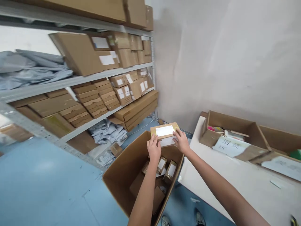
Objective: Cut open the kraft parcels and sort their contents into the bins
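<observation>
Both of my hands hold a small cardboard box (154, 130) with a white label on its top, over the far end of a large open carton. At the box's near left corner, my left hand (154, 147) has its fingers pressed against it. My right hand (181, 141) grips the right end, thumb on the near face. The large carton (117, 185) stands on the floor below my arms. Inside it lie several smaller boxes, among them a labelled box (171, 171). My left forearm hides part of the contents.
A metal shelving rack (94, 75) on the left carries cardboard boxes and grey plastic bags (30, 67). To the right is a white table (211, 175) bearing two open cardboard bins (232, 117) with handwritten paper signs. My shoes show on the blue floor (58, 191).
</observation>
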`<state>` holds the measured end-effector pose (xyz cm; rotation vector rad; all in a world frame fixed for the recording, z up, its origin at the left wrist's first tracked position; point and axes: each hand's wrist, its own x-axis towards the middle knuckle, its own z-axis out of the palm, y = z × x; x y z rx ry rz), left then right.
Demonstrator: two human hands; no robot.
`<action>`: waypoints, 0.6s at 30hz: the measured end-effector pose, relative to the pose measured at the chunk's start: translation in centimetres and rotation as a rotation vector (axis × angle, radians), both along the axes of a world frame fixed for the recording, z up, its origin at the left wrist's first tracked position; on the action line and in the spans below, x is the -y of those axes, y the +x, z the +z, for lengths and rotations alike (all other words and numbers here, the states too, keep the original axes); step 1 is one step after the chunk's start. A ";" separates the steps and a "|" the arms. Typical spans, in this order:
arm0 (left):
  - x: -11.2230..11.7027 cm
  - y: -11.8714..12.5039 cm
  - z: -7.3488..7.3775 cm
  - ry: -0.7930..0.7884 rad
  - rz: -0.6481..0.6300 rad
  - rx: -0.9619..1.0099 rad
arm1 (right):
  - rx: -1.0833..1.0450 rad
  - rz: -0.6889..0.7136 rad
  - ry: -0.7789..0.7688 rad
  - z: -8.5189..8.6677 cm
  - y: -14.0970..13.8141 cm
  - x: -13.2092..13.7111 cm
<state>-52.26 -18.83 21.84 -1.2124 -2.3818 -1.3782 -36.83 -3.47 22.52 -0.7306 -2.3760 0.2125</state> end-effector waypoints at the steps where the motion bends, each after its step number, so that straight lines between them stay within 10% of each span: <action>1: -1.2 1.2 0.4 -0.002 -0.038 -0.014 | -0.002 -0.037 -0.005 0.2 1.8 -0.7; 10: -14.1 17.8 -2.1 -0.119 -0.410 -0.006 | 0.019 -0.375 -0.063 -3.2 23.3 -7.8; 18: -19.6 35.3 -12.9 -0.500 -0.754 0.118 | 0.154 -0.679 -0.308 -15.6 40.8 -5.6</action>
